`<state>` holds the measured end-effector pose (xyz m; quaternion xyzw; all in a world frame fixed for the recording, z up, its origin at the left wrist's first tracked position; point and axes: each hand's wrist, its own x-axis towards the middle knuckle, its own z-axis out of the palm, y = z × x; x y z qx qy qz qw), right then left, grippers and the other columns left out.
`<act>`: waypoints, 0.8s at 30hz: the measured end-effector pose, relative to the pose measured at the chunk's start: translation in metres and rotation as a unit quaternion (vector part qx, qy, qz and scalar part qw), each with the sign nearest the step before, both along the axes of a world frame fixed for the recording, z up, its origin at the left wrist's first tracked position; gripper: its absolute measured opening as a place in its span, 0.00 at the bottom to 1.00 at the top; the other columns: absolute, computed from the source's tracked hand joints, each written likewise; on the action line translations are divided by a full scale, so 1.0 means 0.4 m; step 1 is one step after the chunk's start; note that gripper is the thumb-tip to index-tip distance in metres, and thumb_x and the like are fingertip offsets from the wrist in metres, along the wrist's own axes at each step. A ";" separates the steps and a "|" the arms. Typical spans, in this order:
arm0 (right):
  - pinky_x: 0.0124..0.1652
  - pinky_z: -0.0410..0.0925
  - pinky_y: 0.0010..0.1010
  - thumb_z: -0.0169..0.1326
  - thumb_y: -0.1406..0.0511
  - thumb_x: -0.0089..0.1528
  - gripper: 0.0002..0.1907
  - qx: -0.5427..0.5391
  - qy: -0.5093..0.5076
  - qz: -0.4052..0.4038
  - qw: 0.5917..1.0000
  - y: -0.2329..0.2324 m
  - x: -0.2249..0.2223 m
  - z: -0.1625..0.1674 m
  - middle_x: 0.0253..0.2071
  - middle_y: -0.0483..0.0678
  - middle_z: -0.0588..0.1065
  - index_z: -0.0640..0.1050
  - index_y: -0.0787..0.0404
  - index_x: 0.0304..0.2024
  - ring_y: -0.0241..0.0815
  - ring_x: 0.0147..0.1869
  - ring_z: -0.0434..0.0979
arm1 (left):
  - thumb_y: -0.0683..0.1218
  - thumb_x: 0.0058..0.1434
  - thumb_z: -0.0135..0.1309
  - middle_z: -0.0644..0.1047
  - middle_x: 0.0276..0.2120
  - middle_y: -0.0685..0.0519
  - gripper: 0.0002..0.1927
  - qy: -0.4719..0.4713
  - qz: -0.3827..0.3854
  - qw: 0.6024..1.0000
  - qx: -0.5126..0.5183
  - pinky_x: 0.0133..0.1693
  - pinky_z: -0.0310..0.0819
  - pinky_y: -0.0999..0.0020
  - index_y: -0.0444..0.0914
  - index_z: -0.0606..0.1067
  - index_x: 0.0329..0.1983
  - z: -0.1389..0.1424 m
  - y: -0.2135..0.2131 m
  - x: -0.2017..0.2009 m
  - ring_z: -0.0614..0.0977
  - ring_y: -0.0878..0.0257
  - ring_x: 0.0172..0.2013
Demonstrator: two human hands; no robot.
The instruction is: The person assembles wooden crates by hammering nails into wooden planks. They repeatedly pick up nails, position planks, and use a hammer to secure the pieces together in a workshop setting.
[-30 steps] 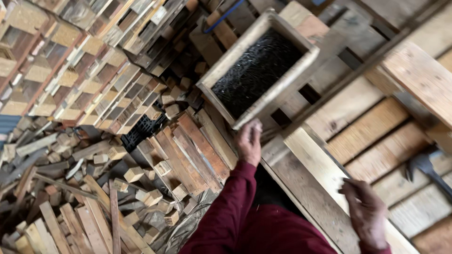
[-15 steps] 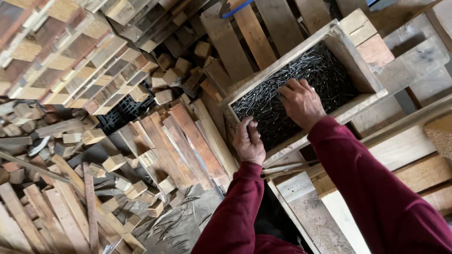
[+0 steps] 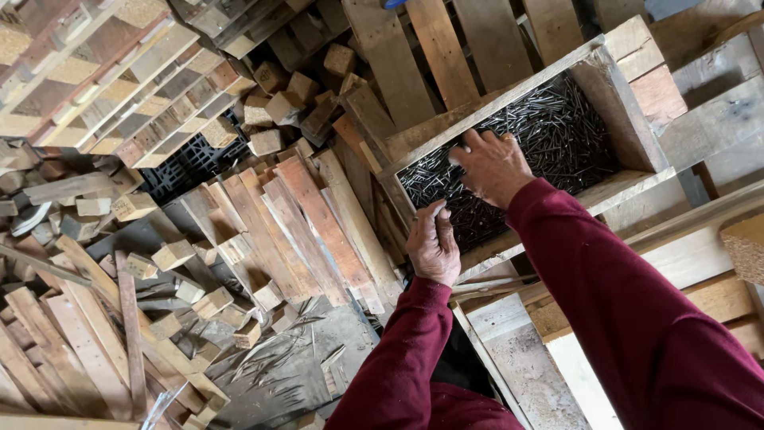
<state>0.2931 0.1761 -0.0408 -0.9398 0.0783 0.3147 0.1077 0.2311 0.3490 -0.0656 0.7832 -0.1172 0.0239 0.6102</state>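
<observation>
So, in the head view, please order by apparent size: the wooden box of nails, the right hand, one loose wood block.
1. Wooden box of nails, clearly largest.
2. Right hand.
3. Wood block, smallest, though it lies farther from the camera.

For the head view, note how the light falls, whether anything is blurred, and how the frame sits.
Head view: soft, even daylight without glare; right hand over the box of dark nails and left hand look sharp; the frame is tilted, planks running diagonally.

Our right hand (image 3: 492, 166), a second ago hanging low by the planks, has come up into the box (image 3: 629, 119) and now rests on the nails (image 3: 557, 135). Our left hand (image 3: 434, 245) has shifted to the box's near edge.
</observation>
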 end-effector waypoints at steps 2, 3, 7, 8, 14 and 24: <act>0.63 0.60 0.52 0.64 0.60 0.59 0.26 0.012 -0.016 -0.021 1.000 -0.001 -0.005 -0.007 0.55 0.49 0.67 0.74 0.45 0.60 0.48 0.59 0.68 | 0.36 0.72 0.53 0.79 0.38 0.52 0.08 0.004 0.000 1.000 0.017 0.38 0.80 0.68 0.40 0.76 0.51 0.000 0.000 -0.001 0.82 0.63 0.35; 0.63 0.60 0.52 0.64 0.61 0.59 0.24 0.006 -0.027 -0.022 0.999 0.002 -0.010 -0.010 0.54 0.48 0.68 0.75 0.45 0.58 0.48 0.58 0.68 | 0.36 0.72 0.53 0.79 0.37 0.52 0.08 0.007 -0.001 0.999 0.033 0.38 0.79 0.68 0.40 0.76 0.51 0.000 0.000 -0.001 0.82 0.62 0.35; 0.58 0.63 0.51 0.60 0.64 0.60 0.18 -0.005 -0.053 -0.010 0.999 0.020 -0.043 -0.012 0.51 0.49 0.69 0.79 0.46 0.54 0.49 0.56 0.72 | 0.37 0.72 0.51 0.77 0.36 0.52 0.08 -0.008 0.001 0.999 0.038 0.38 0.78 0.67 0.39 0.76 0.51 0.000 -0.001 -0.001 0.81 0.61 0.35; 0.55 0.64 0.50 0.59 0.64 0.62 0.16 -0.005 -0.053 -0.005 0.999 0.024 -0.057 -0.008 0.51 0.50 0.70 0.79 0.47 0.53 0.49 0.55 0.73 | 0.38 0.73 0.51 0.78 0.36 0.51 0.07 -0.018 -0.001 0.999 0.043 0.38 0.78 0.66 0.40 0.75 0.51 -0.001 -0.001 -0.002 0.81 0.61 0.35; 0.52 0.66 0.51 0.56 0.65 0.65 0.13 0.024 -0.058 0.003 0.998 0.032 -0.168 0.043 0.47 0.51 0.71 0.79 0.49 0.52 0.49 0.51 0.75 | 0.41 0.74 0.50 0.79 0.36 0.53 0.06 -0.006 -0.006 1.000 0.005 0.36 0.80 0.67 0.39 0.75 0.50 -0.011 0.005 -0.004 0.81 0.64 0.34; 0.52 0.71 0.45 0.56 0.68 0.66 0.08 0.194 -0.305 -0.201 0.910 0.005 -0.333 0.134 0.45 0.52 0.77 0.78 0.62 0.47 0.50 0.52 0.77 | 0.53 0.75 0.50 0.80 0.47 0.46 0.14 -0.029 -0.164 0.984 -0.065 0.46 0.84 0.61 0.38 0.75 0.51 0.056 -0.082 0.059 0.83 0.59 0.47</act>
